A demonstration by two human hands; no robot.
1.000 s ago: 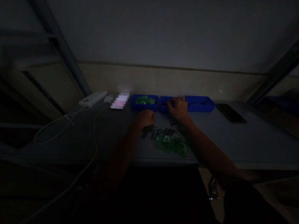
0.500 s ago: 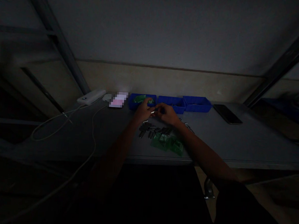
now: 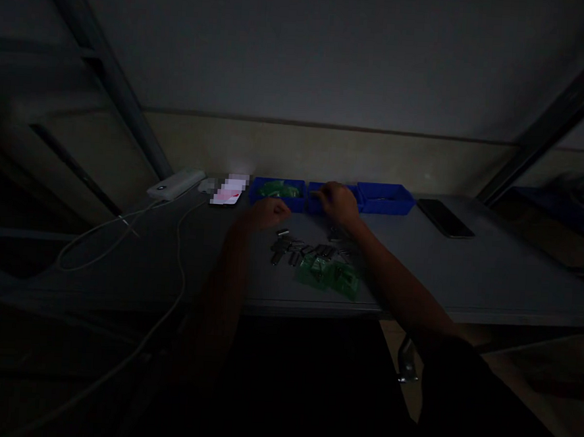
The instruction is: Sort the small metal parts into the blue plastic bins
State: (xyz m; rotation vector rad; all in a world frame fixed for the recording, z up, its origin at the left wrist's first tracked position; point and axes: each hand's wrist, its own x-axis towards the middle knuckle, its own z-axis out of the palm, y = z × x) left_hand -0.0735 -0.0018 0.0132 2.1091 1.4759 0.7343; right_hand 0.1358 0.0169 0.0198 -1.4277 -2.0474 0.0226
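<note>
My left hand (image 3: 266, 213) hovers at the front of the left blue bin (image 3: 277, 205), its fingers curled together; anything inside them is hidden. Over the middle blue bin (image 3: 317, 205) is my right hand (image 3: 341, 203), with thumb and fingers drawn into a pinch. What that pinch holds, if anything, is too dark and small to make out. Several small metal cylinders (image 3: 295, 246) lie loose on the grey table below the hands. Two green plastic bags (image 3: 314, 272) with small pieces in them rest nearer the front edge. Green bags (image 3: 278, 189) fill the left bin.
To the right stand a third blue bin (image 3: 385, 199) and a dark phone (image 3: 445, 218) lying flat. A lit phone (image 3: 228, 191), a white box-shaped device (image 3: 176, 184) and a white cable (image 3: 181, 258) occupy the left side. Behind the table (image 3: 417, 279) is a wall, with metal posts at both sides.
My hands were together around a small shiny piece; now they are apart. The left has moved left and the right has moved right, over the middle bin.
</note>
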